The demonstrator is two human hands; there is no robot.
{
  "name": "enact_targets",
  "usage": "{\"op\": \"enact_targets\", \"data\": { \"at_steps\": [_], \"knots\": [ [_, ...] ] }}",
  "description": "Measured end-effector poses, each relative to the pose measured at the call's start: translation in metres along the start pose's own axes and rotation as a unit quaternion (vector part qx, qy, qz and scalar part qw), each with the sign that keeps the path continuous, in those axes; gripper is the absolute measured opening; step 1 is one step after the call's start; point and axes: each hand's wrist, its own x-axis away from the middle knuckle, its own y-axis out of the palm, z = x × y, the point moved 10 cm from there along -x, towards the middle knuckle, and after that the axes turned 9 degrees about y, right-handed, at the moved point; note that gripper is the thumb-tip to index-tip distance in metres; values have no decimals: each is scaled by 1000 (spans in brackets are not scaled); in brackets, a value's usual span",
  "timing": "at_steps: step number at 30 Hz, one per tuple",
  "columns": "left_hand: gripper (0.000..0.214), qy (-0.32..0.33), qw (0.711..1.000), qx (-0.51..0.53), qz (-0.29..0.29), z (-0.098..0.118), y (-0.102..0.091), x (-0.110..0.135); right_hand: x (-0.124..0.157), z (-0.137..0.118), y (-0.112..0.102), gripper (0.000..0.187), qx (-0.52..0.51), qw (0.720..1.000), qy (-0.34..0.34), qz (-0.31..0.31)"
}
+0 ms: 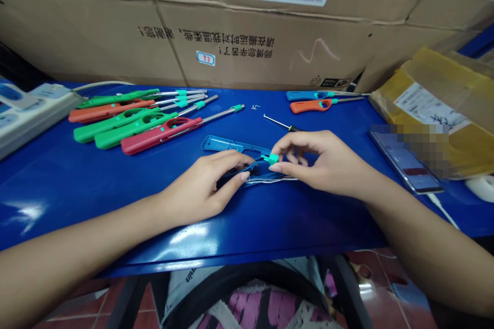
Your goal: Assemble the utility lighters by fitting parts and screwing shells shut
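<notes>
white glare pools on the blue tabletop [328, 226] — dimmer below.

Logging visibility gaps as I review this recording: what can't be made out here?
All in the head view:
Blue shell: right part partly hidden behind the right hand.
Green piece: gripped end covered by that hand.
Hooked tool: handle mostly hidden behind that hand.
Phone: upper screen pixelated.
Power strip: cut off by the left edge.

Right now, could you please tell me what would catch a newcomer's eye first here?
Probably the bright green piece pinched in the right hand, near the middle of the blue table. Next might come the cluster of green, orange and red lighters on the left, then the large cardboard box across the back.
</notes>
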Motion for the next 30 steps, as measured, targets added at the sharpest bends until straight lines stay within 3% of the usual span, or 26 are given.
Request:
{"op": "enact_targets", "data": {
  "at_steps": [8,12,21,30],
  "knots": [
    [26,-54,998,19,18,-7,0,2,-2,17,10,17,-7,996,82,-33],
    [25,-64,997,22,23,-7,0,2,-4,15,8,16,-33,997,68,2],
    [23,-76,996,31,32,-9,0,2,3,0,8,12,40,993,-17,107],
    [22,-74,996,37,32,-9,1,2,4,-6,13,12,30,992,-46,110]
  ]
}}
